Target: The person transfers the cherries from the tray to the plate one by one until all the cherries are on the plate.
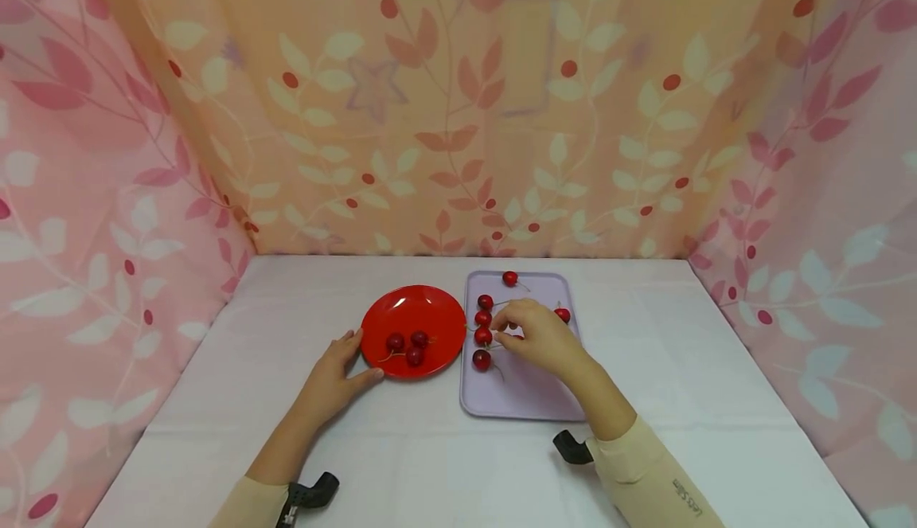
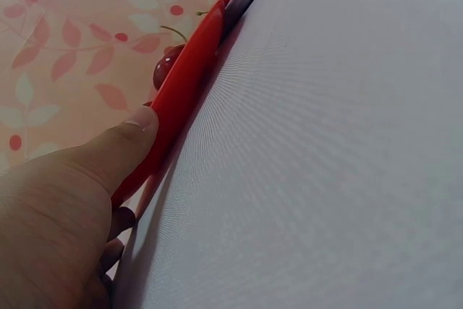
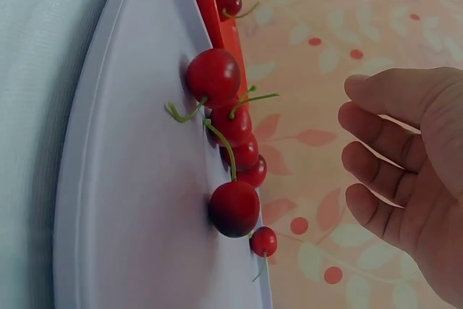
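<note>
We see a person's two hands, well apart, over a white cloth. The left hand grips a red plate at its left and near rim, the thumb against the edge. Three stemmed cherries sit together on that plate, below its middle. The right hand hovers above a lilac tray, its fingers gently bent, thumb and fingertips apart, with nothing visible between them. We count four tray cherries in a rough line along the left side, one near the far edge and another toward the right; the hand and forearm block our view of part of the tray. The plate's right rim lies right by the tray's left edge; we cannot tell whether they touch. Black wrist mounts jut from both beige sleeves, lettering on the right. Behind us all hangs a leafy orange curtain, flanked by pink panels.
</note>
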`<state>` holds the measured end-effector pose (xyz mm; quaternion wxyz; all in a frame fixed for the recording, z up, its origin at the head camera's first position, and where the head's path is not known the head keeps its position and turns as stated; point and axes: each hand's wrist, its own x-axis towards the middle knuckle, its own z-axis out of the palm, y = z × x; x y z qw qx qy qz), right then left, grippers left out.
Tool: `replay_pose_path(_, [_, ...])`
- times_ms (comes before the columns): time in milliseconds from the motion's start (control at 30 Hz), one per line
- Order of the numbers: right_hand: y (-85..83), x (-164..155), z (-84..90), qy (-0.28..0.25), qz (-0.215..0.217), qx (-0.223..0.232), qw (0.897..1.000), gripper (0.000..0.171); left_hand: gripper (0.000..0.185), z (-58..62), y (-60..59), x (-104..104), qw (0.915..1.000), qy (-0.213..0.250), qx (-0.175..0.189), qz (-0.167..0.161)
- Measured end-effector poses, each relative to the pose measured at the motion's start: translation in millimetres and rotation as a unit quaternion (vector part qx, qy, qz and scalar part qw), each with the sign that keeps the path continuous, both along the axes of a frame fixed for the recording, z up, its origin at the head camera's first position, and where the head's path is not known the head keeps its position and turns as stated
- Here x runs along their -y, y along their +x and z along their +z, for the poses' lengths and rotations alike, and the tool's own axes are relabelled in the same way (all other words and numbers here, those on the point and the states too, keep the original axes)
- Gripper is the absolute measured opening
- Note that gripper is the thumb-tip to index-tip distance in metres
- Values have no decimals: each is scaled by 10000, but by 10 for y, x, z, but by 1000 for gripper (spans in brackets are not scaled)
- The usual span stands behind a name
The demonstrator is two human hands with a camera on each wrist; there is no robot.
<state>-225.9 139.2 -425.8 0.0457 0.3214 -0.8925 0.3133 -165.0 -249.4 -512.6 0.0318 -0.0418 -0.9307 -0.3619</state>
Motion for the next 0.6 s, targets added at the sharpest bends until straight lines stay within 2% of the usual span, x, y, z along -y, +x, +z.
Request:
replay_pose_path(133, [26, -3, -53, 18, -94, 131, 9999, 11, 95, -12, 14, 0, 10000, 46, 23, -74])
replay_pose_path(333, [37, 24, -139, 259, 15, 148, 9996, 13, 96, -27, 16, -6, 9999, 52, 39, -104])
replay_pose_path(600, [-10, 28, -137, 186, -22, 273, 9995, 12, 95, 24, 14, 2, 10000, 28, -1, -35])
